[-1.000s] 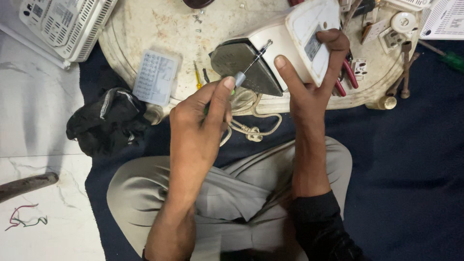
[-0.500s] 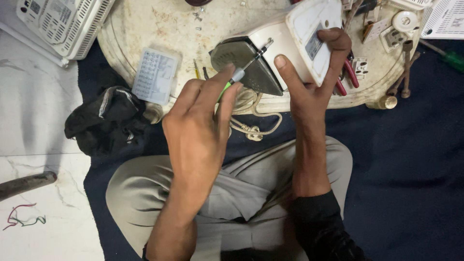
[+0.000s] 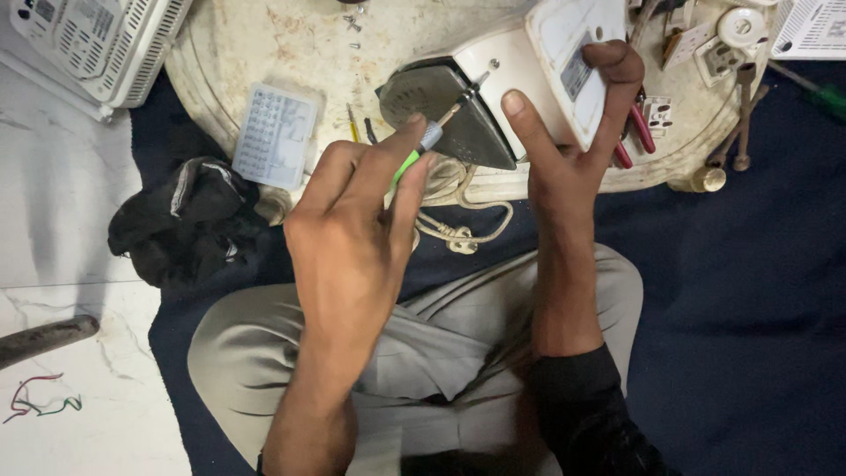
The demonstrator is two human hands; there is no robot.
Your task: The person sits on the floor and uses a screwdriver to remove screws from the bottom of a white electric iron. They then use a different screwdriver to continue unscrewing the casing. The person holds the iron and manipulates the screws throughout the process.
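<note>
The white clothes iron (image 3: pixel 529 79) lies tipped on its side at the near edge of a round, stained work table (image 3: pixel 264 53), its grey soleplate facing the person. The right hand (image 3: pixel 573 150) cradles it, thumb against the soleplate's edge and fingers spread up the white shell. The left hand (image 3: pixel 352 238) pinches a green-handled screwdriver (image 3: pixel 432 137), its tip set near a screw at the rear of the iron, so the step looks like working a fastener at the heel. The next move likely calls for steady downward pressure while the right hand keeps the body from rolling.

The iron's braided cord (image 3: pixel 454 211) loops off the table edge toward the lap. A grey rectangular label sits on the white shell under the fingertips. Left of the iron lies a pale blue blister-style pack (image 3: pixel 275 137) with rows of small cells. Red-handled pliers (image 3: pixel 639 132) rest just right. A white vented casing (image 3: pixel 97 40) sits far left, a black cloth (image 3: pixel 185 220) below it.
</note>
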